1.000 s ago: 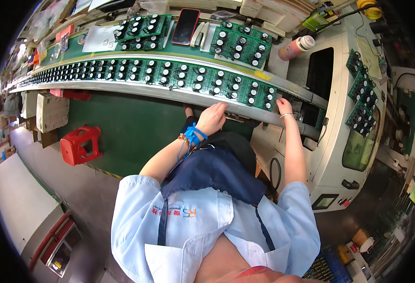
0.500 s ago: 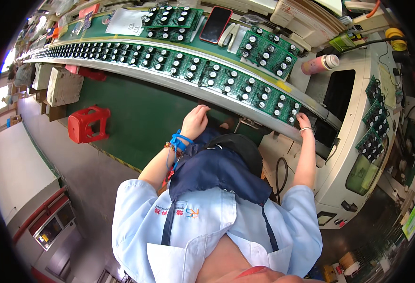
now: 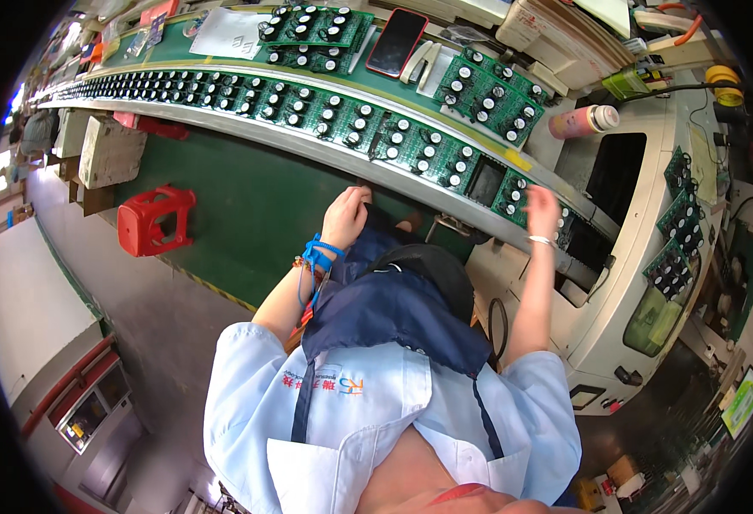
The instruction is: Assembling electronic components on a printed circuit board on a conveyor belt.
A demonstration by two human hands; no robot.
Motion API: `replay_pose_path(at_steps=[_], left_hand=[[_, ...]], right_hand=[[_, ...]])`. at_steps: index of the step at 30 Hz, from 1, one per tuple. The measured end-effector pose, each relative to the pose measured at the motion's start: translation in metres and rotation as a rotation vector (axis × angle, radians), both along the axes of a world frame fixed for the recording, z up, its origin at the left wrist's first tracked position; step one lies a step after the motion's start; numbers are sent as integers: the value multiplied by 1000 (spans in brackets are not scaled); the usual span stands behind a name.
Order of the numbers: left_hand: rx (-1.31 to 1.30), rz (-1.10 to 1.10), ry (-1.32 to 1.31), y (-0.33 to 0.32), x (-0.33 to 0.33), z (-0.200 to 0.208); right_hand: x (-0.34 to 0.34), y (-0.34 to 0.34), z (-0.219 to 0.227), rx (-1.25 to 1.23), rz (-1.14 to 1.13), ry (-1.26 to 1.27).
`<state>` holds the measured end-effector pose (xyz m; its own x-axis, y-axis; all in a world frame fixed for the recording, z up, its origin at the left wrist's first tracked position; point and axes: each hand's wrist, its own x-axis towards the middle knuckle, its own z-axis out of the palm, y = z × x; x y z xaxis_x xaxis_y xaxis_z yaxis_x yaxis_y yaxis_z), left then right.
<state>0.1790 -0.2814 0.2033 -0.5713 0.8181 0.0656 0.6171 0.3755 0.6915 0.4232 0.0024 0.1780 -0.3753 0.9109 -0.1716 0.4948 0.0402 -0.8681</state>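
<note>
My right hand (image 3: pixel 543 212) is raised over the right end of the conveyor line, fingers apart and slightly blurred, with nothing visible in them. Just left of it lies a green circuit board (image 3: pixel 510 195) with white-topped round components. Another board (image 3: pixel 564 226) sits beyond the hand, at the mouth of the pale machine, partly hidden by the hand. A dark gap (image 3: pixel 485 181) separates the nearer board from the long row of boards (image 3: pixel 364 127). My left hand (image 3: pixel 345 216), a blue strap on its wrist, rests short of the conveyor's front edge, fingers curled together and holding nothing visible.
The machine (image 3: pixel 623 283) stands at the right, with boards (image 3: pixel 683 224) leaning on its side. Behind the conveyor are stacked boards (image 3: pixel 490 101), a phone (image 3: pixel 397 43) and a pink bottle (image 3: pixel 583 122). A red stool (image 3: pixel 155 221) stands at left.
My right hand has lifted from the conveyor's front edge and shifted slightly left. A gap has opened in the row, with the end boards now farther right. The left hand has moved slightly left.
</note>
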Motion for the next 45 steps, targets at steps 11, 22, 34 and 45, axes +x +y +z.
replay_pose_path(at_steps=[11,22,34,45], left_hand=[[18,63,-62,-6,-5,10],[117,332,-405,-12,-26,-14],[19,42,-1139,19,-77,23],[301,465,-1019,-129,-157,50]], right_hand=[[-71,-28,-71,-936,61,112],[-39,-31,-35,-1102,100,474],[-65,-57,43,-976,276,442],[-183,-79,-8,-687,315,234]])
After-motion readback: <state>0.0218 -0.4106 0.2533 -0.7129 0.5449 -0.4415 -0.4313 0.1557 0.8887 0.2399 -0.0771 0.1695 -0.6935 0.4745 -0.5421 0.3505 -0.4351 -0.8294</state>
